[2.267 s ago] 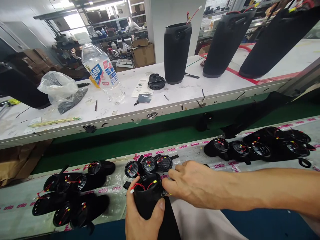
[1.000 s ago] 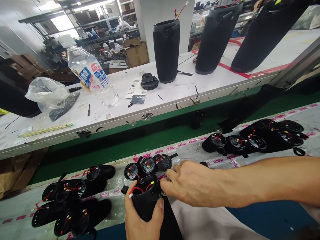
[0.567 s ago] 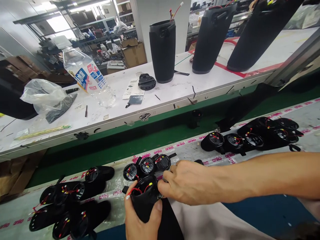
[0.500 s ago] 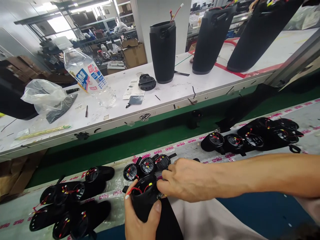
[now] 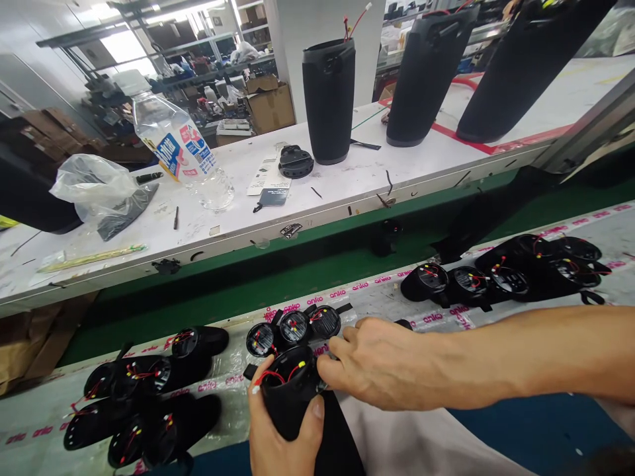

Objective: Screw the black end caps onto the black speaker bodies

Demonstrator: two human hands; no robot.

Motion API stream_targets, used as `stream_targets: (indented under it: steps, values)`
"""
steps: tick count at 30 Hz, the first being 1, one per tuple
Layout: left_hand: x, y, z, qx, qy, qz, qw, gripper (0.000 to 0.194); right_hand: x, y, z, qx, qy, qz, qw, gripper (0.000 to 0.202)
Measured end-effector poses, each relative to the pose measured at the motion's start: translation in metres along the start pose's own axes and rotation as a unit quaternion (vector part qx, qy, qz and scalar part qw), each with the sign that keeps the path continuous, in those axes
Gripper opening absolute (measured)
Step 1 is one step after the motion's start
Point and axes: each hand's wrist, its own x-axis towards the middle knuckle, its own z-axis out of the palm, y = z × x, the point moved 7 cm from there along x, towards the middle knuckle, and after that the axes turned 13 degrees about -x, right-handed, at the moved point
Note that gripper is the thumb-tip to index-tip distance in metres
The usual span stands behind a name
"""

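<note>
1. Gripping a black speaker shell [image 5: 290,403] from below, the left hand [image 5: 282,439] is wrapped tight round its body, thumb across the near side, and holds it tilted with the open end facing up and away, just in front of the near surface [image 5: 387,301].

2. At the shell's rim the right hand [image 5: 384,370] is pinched together on its right edge; what the fingertips [image 5: 325,365] hold there is too small to tell, and the hand counts as closed on the shell.

3. Red wires with yellow ends [image 5: 270,377] curl out of the shell's mouth, on the side away from the right hand.

4. Compared with the pictures from a moment ago, little has shifted: the left hand keeps the same grip, and the right hand has stayed at the rim, nudging slightly along it. Judging from that, the work is fine fingering at the opening rather than moving the shell anywhere.

5. Just beyond the held shell, three round black units [image 5: 294,327] lie in a row on the near surface. A pile of similar shells [image 5: 143,403] lies to the left and another group [image 5: 506,277] well off to the right.

6. Across the green belt [image 5: 248,277], the far surface [image 5: 347,182] carries a tall upright speaker body [image 5: 330,99], a clear bottle [image 5: 181,149] and a plastic bag [image 5: 96,188].
</note>
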Motion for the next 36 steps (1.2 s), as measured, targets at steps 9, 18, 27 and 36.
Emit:
stream_targets:
  steps: [9, 18, 27, 36]
  values:
    - [0.002, 0.008, 0.000, 0.008, -0.022, -0.012, 1.000, 0.077, 0.010, 0.004, 0.000, 0.010, -0.042, -0.018, 0.999, 0.010]
    - [0.005, 0.003, 0.002, -0.049, -0.037, 0.004, 0.998, 0.076, 0.016, 0.005, 0.014, 0.038, 0.011, -0.004, 0.999, 0.026]
    - [0.013, -0.015, 0.004, -0.090, -0.055, -0.002, 0.994, 0.073, 0.019, 0.000, 0.024, 0.020, 0.061, 0.031, 0.997, 0.030]
    - [0.014, -0.041, 0.018, -0.258, -0.057, -0.120, 0.957, 0.101, 0.022, 0.023, 0.024, 0.124, -0.014, 0.055, 0.991, 0.032]
